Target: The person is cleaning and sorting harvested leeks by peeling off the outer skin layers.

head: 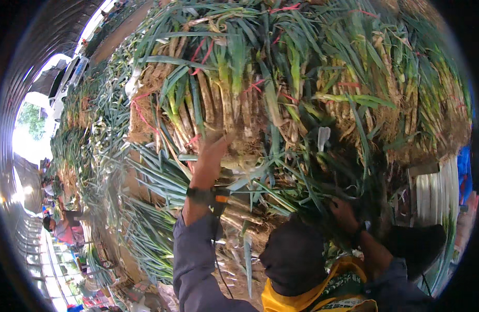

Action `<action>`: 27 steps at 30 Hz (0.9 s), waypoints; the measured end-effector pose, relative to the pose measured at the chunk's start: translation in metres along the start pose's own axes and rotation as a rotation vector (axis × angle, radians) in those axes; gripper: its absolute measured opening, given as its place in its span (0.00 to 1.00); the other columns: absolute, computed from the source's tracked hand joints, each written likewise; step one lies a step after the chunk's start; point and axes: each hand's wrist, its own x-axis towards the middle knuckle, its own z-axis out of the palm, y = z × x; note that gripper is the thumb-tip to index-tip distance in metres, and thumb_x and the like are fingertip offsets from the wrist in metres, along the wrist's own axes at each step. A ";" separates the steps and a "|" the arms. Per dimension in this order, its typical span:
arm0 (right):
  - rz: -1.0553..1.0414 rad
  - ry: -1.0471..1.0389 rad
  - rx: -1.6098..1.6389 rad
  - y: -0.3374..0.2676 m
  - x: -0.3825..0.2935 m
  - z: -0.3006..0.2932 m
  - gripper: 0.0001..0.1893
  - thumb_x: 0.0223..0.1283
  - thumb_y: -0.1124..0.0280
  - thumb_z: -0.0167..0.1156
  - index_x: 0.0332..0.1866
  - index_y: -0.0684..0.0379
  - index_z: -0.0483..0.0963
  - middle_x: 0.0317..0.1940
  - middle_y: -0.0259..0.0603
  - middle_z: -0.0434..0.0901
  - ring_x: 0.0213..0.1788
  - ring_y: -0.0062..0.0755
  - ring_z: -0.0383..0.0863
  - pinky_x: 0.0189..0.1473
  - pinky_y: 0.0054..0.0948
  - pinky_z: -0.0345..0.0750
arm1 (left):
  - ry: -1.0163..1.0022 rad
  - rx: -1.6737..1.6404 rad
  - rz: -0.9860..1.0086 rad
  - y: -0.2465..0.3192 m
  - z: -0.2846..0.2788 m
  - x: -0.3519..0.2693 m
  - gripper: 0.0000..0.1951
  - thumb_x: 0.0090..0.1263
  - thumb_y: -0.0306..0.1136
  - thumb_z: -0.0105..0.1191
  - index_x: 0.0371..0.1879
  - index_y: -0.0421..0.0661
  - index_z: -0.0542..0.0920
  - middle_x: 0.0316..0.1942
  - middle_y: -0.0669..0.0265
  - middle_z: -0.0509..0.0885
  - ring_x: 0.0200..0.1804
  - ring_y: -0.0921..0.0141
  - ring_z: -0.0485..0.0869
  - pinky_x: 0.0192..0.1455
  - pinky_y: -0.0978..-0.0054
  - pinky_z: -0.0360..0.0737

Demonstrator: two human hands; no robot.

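Observation:
Bundles of leeks (226,93) with soil-covered roots are heaped before me, several tied with red string (202,58). My left hand (214,152), blurred by motion, is at the root ends of one bundle; its fingertips are too smeared to show whether it grips anything. Lower down on the right, my right hand (342,212) is in shadow beside loose green leaves (313,195). Its fingers are partly hidden, so a hold cannot be made out. Between my arms lie more leeks (243,212), roots towards my body.
More leek leaves (150,238) spread left of my left forearm. A pale ribbed panel (436,191) and a black object (415,245) stand at the right. Farther left, a person in pink (68,232) is beside the heaps, and a white vehicle (68,80) is parked.

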 end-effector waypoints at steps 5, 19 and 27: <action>0.012 -0.072 0.052 -0.047 0.023 -0.029 0.20 0.66 0.69 0.60 0.62 0.64 0.77 0.49 0.59 0.82 0.52 0.57 0.84 0.53 0.44 0.78 | -0.064 -0.626 -0.303 0.053 0.064 -0.021 0.17 0.77 0.23 0.53 0.63 0.41 0.82 0.58 0.63 0.83 0.57 0.69 0.82 0.60 0.72 0.79; -0.350 -0.201 0.503 -0.209 0.072 -0.078 0.29 0.76 0.49 0.61 0.56 0.72 0.80 0.41 0.36 0.84 0.43 0.20 0.75 0.46 0.30 0.77 | -0.384 -0.793 -0.249 0.046 0.163 -0.053 0.21 0.78 0.30 0.53 0.66 0.30 0.74 0.58 0.54 0.85 0.58 0.66 0.86 0.65 0.68 0.82; -0.128 -0.195 0.490 -0.195 0.084 -0.087 0.26 0.74 0.52 0.65 0.55 0.70 0.81 0.37 0.36 0.82 0.40 0.21 0.74 0.42 0.32 0.76 | -0.396 -1.109 -0.566 0.088 0.133 -0.042 0.22 0.79 0.33 0.55 0.67 0.33 0.74 0.55 0.55 0.86 0.59 0.65 0.86 0.63 0.68 0.83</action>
